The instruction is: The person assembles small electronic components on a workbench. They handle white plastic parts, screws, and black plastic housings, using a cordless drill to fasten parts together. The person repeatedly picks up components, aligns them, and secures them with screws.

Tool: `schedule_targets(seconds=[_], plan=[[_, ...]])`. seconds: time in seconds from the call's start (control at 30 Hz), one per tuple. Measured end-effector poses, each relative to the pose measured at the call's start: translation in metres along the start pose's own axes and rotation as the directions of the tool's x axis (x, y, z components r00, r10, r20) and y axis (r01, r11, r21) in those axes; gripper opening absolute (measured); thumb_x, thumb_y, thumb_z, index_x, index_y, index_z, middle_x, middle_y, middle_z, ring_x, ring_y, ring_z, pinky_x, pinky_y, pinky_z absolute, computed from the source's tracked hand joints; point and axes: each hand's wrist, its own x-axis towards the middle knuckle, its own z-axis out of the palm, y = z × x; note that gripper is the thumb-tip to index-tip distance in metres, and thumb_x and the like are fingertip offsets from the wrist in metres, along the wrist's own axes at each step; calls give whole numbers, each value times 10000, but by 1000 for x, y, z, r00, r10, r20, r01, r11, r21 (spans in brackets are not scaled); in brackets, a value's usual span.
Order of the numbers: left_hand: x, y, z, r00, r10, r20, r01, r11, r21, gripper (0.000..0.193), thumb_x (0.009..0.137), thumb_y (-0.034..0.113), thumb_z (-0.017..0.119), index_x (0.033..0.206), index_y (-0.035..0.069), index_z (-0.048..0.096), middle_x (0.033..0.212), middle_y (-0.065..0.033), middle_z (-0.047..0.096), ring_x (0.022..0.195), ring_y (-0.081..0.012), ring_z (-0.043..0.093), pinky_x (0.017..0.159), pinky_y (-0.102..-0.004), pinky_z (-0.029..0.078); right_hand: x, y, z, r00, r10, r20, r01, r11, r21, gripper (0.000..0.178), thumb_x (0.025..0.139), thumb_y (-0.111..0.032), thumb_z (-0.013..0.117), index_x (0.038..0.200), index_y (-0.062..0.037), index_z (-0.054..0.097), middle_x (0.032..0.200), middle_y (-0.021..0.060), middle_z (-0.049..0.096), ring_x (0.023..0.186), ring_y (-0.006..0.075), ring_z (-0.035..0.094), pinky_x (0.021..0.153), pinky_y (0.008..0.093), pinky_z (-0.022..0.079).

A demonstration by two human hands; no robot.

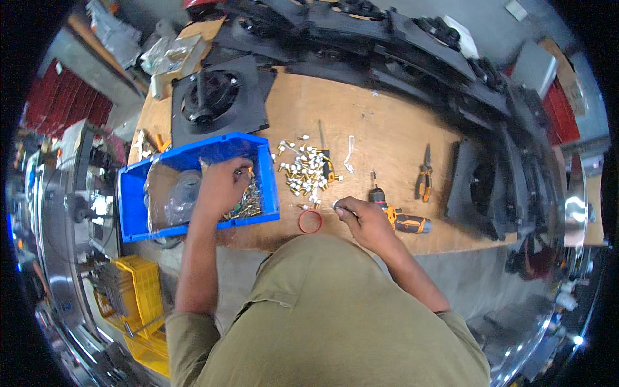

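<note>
You're apparently picking small metal parts [254,198] from the blue bin [131,203] at left, left hand [224,187] half-curling (any hold I can't tell), right hand [369,222] pinching a small object [336,203]. The next move is seemingly calling for precise fingertips.

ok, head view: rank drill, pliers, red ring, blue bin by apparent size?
Largest to smallest, as they look there:
1. blue bin
2. drill
3. pliers, nearly as long but much slimmer
4. red ring
</note>
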Motion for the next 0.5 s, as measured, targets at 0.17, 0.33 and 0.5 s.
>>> schedule_targets(seconds=[0.17, 0.33, 0.5], plan=[[39, -63, 10, 886, -59, 460, -170, 882, 440, 297, 765, 183, 666, 1008, 21, 719, 1018, -189, 706, 960, -330, 686, 819, -455, 537, 4, -2, 4, 998, 46, 45, -47, 999, 26, 188, 949, -186, 610, 1030, -24, 661, 832, 149, 679, 603, 219, 649, 576, 340, 507], [56, -102, 53, 769, -304, 562, -158, 762, 628, 347, 714, 202, 713, 1011, 24, 724, 1053, -182, 703, 975, -345, 680, 835, -452, 543, -7, 9, 7, 984, 173, -54, -165, 979, 121, 178, 941, -148, 616, 1041, -7, 660, 811, 122, 673, 561, 170, 633, 528, 309, 502], [62, -111, 58, 750, -376, 544, -132, 721, 680, 308, 704, 160, 749, 983, 29, 735, 1061, -174, 706, 984, -314, 688, 827, -437, 550, -27, 22, 8, 919, 389, -57, -375, 911, 168, 176, 936, -145, 608, 1032, -4, 653, 842, 149, 682, 572, 198, 654, 549, 319, 515]])
